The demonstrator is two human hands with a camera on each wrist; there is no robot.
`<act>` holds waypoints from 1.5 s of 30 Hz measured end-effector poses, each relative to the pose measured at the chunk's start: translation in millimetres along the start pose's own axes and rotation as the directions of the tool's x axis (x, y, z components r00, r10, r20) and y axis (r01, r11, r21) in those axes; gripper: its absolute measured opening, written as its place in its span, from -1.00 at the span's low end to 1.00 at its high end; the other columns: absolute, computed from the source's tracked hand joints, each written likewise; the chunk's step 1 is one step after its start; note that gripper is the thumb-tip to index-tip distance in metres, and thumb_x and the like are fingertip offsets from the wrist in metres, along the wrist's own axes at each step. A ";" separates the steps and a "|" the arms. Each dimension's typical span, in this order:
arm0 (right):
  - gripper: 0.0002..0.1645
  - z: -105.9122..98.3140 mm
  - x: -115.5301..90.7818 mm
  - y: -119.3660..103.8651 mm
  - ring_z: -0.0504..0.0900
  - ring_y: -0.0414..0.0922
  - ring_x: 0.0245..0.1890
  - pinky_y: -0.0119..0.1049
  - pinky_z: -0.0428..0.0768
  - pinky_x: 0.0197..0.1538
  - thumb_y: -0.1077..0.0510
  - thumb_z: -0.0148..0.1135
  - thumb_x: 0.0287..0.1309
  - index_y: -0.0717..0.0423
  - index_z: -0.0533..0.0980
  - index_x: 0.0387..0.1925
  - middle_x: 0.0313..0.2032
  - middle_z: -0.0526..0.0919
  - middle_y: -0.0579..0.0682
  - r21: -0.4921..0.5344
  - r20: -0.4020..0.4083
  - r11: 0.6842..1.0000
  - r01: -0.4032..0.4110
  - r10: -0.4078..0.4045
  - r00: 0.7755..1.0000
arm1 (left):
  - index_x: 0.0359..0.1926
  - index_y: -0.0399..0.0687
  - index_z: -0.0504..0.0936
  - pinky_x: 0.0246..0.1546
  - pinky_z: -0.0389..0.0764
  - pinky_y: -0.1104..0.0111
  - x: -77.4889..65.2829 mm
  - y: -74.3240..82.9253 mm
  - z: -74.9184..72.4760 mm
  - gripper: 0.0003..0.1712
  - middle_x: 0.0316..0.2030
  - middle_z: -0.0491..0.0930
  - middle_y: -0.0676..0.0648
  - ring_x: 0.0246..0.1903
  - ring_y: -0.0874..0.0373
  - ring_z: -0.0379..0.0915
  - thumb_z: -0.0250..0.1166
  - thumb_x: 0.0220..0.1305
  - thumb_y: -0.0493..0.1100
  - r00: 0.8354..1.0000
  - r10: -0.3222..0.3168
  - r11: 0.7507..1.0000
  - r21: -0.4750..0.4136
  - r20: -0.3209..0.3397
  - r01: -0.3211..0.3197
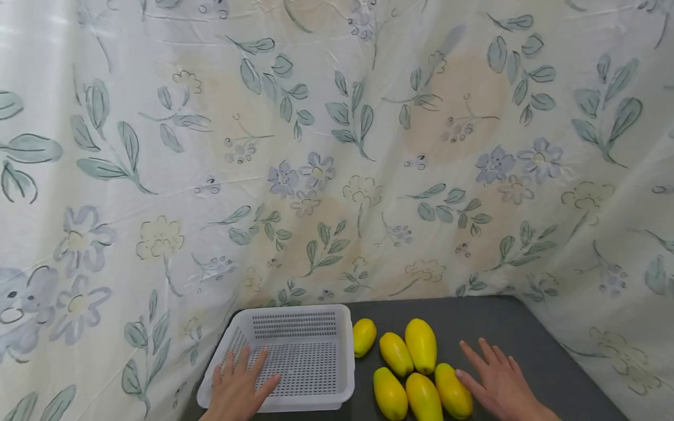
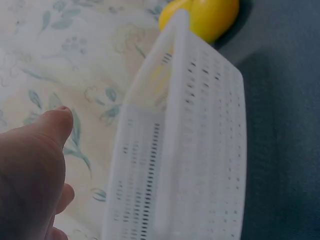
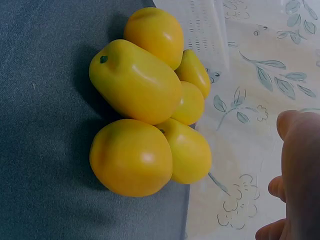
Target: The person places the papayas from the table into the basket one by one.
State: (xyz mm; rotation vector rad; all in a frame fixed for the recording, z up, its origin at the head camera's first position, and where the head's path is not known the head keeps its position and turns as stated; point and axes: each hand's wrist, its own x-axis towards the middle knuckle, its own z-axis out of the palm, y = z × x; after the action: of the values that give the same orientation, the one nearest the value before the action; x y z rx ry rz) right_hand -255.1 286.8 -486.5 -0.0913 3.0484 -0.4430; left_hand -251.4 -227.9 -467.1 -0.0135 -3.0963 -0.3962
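Observation:
A white perforated plastic basket [image 1: 310, 362] stands on the left of the dark table, its slotted floor in view. My left hand [image 1: 239, 383], fingers spread, is over the basket's near left part in the head view; the left wrist view shows its thumb beside the basket wall [image 2: 210, 130]. Several smooth yellow oblong fruits [image 1: 421, 345], papaya-like, lie in a group right of the basket. One fruit [image 3: 135, 80] has a small green stem spot. My right hand [image 1: 500, 380] is just right of the group with fingers extended, its thumb tip close to the rightmost fruit [image 1: 453, 390]. Neither hand grips anything.
A dark grey tabletop [image 1: 479, 318] lies under everything and extends to the right of the fruits. Pale curtain cloth [image 1: 358, 175] printed with leaves and flowers hangs behind the table and along both sides. One fruit [image 1: 364, 337] lies right against the basket's right side.

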 end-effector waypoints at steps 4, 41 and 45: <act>0.08 -1.4 -2.6 2.3 0.23 0.56 0.22 0.56 0.13 0.10 -0.63 -0.22 0.14 0.04 0.28 0.39 0.33 0.20 0.51 -0.007 -0.022 1.000 0.006 -0.006 1.000 | 0.36 0.02 0.38 0.18 -0.11 -0.51 5.3 -11.5 11.4 0.11 0.40 0.16 -0.39 0.35 -0.62 -0.13 -0.08 0.04 0.69 0.998 -0.049 0.999 0.012 0.036 0.048; 0.08 6.6 -10.2 16.9 0.24 0.56 0.20 0.56 0.11 0.11 -0.62 -0.17 0.12 0.07 0.30 0.38 0.30 0.21 0.54 0.001 0.012 0.998 -0.067 0.067 0.998 | -0.08 -0.11 0.63 0.04 0.03 -0.56 4.1 -68.6 56.0 0.10 -0.07 0.55 -0.31 0.10 -0.49 0.24 0.08 -0.22 0.75 0.981 -0.145 0.989 0.058 0.129 0.138; 0.08 6.3 -10.9 19.0 0.26 0.55 0.19 0.56 0.12 0.10 -0.62 -0.17 0.12 0.06 0.30 0.38 0.30 0.23 0.53 -0.003 0.003 0.998 -0.058 0.058 0.998 | -0.07 -0.12 0.63 0.06 0.02 -0.55 5.4 -67.0 53.3 0.11 -0.09 0.56 -0.31 0.10 -0.53 0.24 0.08 -0.24 0.76 0.978 -0.156 0.987 0.046 0.136 0.151</act>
State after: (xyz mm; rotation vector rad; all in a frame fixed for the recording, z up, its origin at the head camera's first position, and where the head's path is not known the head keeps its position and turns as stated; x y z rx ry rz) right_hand -244.8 304.0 -497.4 -0.0039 3.0395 -0.4340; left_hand -258.5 -279.2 -535.4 0.2096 -3.2530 -0.3594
